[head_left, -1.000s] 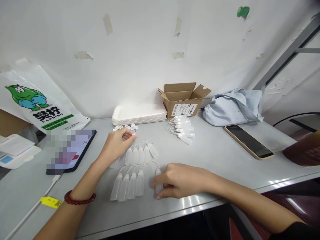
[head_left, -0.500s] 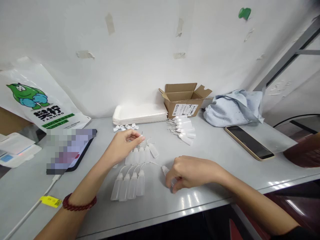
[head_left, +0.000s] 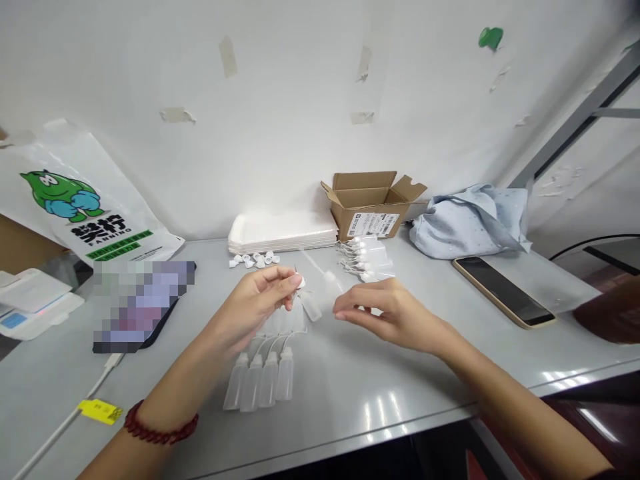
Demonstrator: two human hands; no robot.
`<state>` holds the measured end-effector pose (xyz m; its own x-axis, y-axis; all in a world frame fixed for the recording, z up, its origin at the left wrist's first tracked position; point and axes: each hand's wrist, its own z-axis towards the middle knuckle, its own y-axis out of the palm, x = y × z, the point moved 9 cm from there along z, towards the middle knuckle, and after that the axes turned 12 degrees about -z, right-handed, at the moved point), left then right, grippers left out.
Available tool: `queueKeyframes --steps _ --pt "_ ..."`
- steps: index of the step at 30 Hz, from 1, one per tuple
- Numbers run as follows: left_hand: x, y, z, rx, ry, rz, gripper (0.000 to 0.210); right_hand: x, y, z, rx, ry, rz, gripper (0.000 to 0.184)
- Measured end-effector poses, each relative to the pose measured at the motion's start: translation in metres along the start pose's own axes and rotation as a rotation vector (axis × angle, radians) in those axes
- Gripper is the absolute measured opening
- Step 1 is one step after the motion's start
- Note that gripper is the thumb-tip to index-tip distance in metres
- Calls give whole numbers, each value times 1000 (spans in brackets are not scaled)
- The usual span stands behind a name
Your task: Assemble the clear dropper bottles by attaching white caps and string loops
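Observation:
My left hand pinches a small white cap with a thin dark pin standing up from it. My right hand holds a small translucent squeeze bottle between thumb and fingers, raised off the table. The bottle is blurred, its thin white tube slanting up and left. Below my left hand, several similar bottles with bent tubes lie in a front row. Behind that row is another group of bottles, partly hidden by my left hand. Loose white caps lie beyond.
More tubed bottles lie in front of an open cardboard box. A stack of white trays stands against the wall. A pale blue cloth bag and a phone are at right; another phone lies left.
My right hand has lifted the bottle from the table and swung its tube upward. My left hand has moved slightly right with the cap and tilted it. The camera view has shifted a little.

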<state>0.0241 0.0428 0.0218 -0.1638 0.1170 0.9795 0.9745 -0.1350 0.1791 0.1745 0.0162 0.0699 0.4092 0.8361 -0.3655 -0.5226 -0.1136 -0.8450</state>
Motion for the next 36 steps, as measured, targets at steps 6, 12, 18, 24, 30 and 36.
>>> queueKeyframes --steps 6,12,18,24,30,36 --pt "-4 12 2 12 52 -124 23 -15 24 -5 192 -179 -535 27" --pt "-6 10 0 45 81 32 23 -15 31 -8 260 -217 -705 21" --pt "5 11 -2 94 153 239 23 -18 37 -8 216 -250 -906 23" --pt "4 4 -1 113 107 274 25 -22 36 -8 207 -244 -980 22" --pt "-10 -1 3 15 -25 105 24 -27 27 -11 329 -268 -993 21" --pt "-3 -5 3 79 28 121 31 -18 27 -12 389 -248 -886 25"
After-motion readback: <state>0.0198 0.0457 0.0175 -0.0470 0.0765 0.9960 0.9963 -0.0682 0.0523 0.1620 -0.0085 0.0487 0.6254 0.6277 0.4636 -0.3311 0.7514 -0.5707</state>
